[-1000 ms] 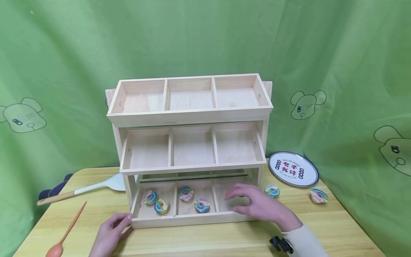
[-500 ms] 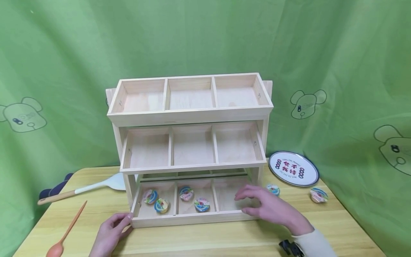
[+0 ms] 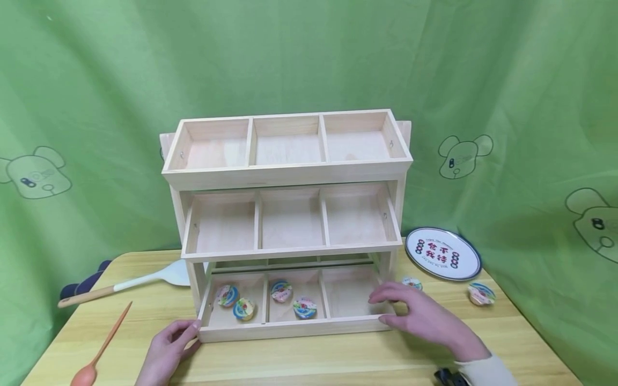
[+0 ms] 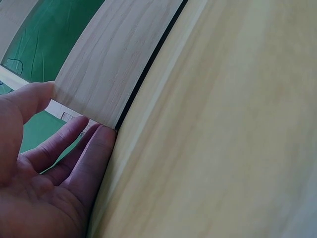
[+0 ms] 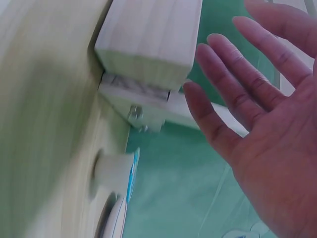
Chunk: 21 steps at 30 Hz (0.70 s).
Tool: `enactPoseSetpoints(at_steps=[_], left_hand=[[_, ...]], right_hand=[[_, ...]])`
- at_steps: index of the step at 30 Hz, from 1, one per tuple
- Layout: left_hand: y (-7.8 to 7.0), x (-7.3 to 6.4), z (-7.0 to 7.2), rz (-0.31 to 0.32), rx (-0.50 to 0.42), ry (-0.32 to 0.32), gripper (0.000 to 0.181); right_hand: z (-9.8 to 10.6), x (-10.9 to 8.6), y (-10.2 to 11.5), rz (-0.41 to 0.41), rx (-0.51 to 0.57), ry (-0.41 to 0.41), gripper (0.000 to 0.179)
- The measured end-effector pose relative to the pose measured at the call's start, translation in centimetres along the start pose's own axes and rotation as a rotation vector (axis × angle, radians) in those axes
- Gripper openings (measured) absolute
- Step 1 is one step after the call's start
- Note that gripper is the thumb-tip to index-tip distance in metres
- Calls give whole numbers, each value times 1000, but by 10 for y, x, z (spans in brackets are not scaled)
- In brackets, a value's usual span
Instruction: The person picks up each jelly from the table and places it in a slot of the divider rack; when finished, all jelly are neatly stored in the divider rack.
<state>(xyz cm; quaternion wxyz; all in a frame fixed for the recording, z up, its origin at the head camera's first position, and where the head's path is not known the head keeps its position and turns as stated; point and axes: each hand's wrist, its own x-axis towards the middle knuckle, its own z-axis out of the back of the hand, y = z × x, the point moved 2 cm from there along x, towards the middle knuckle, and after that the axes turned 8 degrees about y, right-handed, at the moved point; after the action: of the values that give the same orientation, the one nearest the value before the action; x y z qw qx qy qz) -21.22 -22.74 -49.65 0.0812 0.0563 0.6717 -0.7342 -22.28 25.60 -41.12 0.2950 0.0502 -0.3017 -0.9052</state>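
A three-tier wooden shelf stands on the table. Its lowest tray holds several small jelly cups in the left and middle compartments. My left hand rests at the left front corner of this tray, its thumb and fingertips touching the board end. Near the tray's right front corner hovers my right hand, fingers spread and slightly bent, holding nothing. Behind it, one jelly cup is partly hidden on the table; the right wrist view shows a cup beside the shelf.
Another jelly cup sits farther right. An oval plate with red characters lies at the back right. On the left are a white spatula with a wooden handle and an orange spoon. A green curtain hangs behind.
My right hand has drawn back to the right, out of the lowest tray's right compartment. The left hand and the jelly cups have stayed in place.
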Motion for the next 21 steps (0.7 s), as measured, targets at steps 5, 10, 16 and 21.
enactPoseSetpoints(at_steps=[5,10,16,21], left_hand=[[0,0,0,1,-1,0,40],[-1,0,0,3,0,-2,40],[-1,0,0,4,2,-4,40],[-1,-1,0,10,10,-1,41]], right_hand=[[10,-9,-7,3,-32,-65,29],[17,-15,-18,36,-37,-123,32],[19,-20,-29,32,-69,-163,33],[19,-21,-34,9,-91,-177,33]])
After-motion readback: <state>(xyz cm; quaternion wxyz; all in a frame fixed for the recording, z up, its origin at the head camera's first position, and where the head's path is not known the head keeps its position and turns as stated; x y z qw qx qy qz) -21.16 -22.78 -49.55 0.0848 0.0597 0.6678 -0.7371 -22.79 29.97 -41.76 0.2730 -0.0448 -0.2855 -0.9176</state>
